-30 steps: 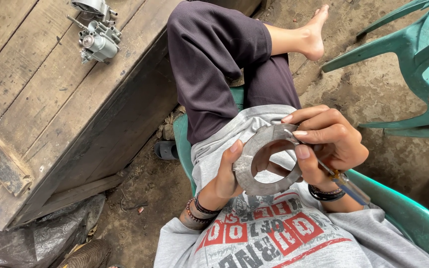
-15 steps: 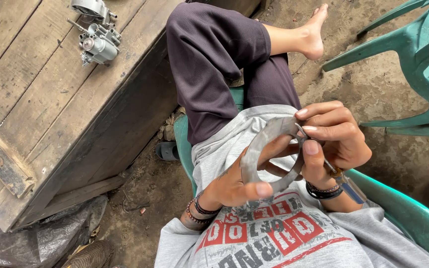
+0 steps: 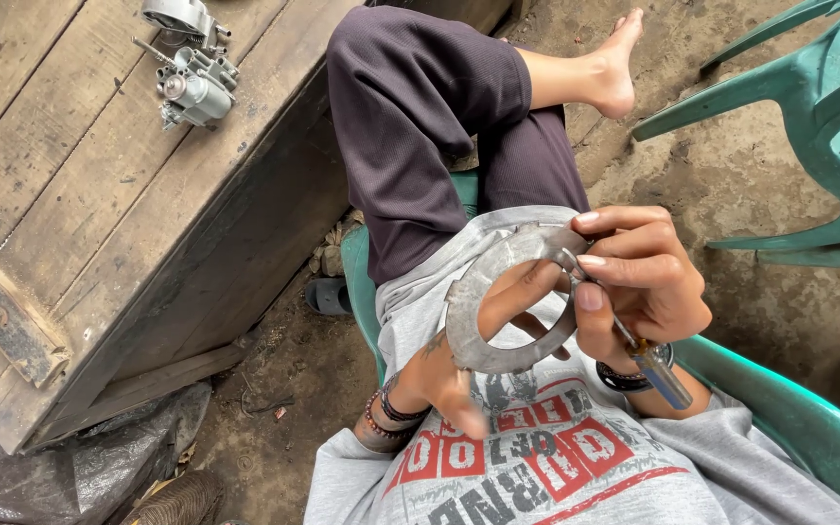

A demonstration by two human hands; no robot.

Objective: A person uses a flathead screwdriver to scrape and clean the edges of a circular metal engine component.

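I sit in a green plastic chair (image 3: 780,413) with one leg crossed over the other. A flat grey metal ring (image 3: 498,301) is over my lap, and my left hand (image 3: 459,369) holds it with fingers passed through its opening. My right hand (image 3: 634,282) grips a small screwdriver (image 3: 658,374) with a blue and yellow handle, its thin shaft pointing to the ring's upper right edge. The right thumb and fingertips rest against that edge.
A worn wooden workbench (image 3: 99,224) stands at left, with a metal carburettor (image 3: 192,87) on its far part. A second green plastic chair (image 3: 809,107) is at upper right. Dirt floor lies below, with a dark sandal (image 3: 328,297) and grey sheeting (image 3: 60,467).
My left hand has turned and slid its fingers through the ring's opening, tilting the ring. My right hand stays at the ring's upper right edge with the screwdriver.
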